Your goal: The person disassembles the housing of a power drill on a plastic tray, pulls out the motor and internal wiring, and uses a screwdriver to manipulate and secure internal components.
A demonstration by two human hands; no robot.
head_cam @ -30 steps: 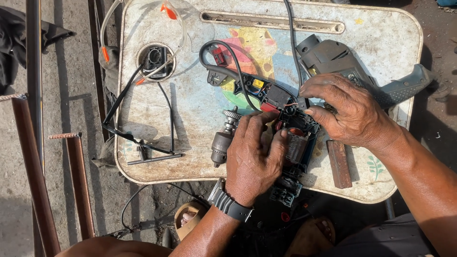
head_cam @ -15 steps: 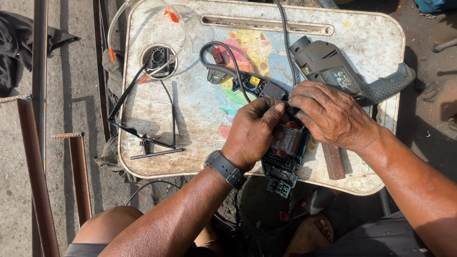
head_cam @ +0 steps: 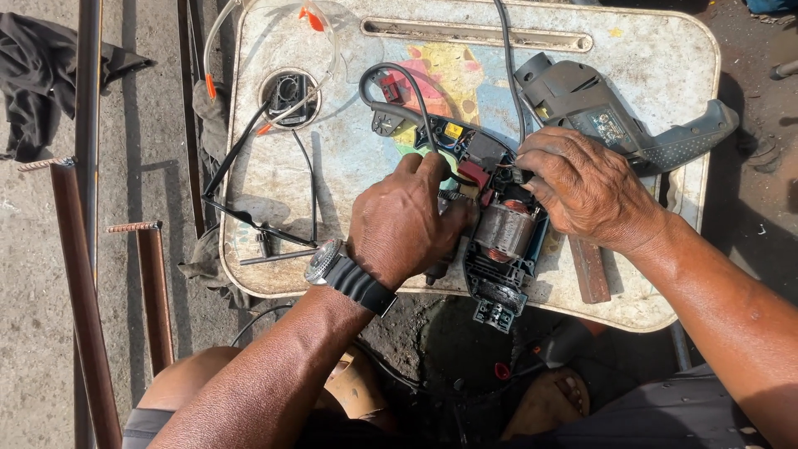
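As the opened drill [head_cam: 497, 241] lies on the tray [head_cam: 665, 50], the left hand [head_cam: 403, 220] and right hand [head_cam: 586, 187] grip it, seemingly mid-repair, with careful fingerwork likely needed next.

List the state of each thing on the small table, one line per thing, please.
opened power drill: housing half off, motor exposed, lying flat
grey drill housing half: detached, lying beside it
left hand: gripping the drill's front end
right hand: pressing on the motor area
black cord: looped, attached to the drill
safety glasses: lying flat, unworn
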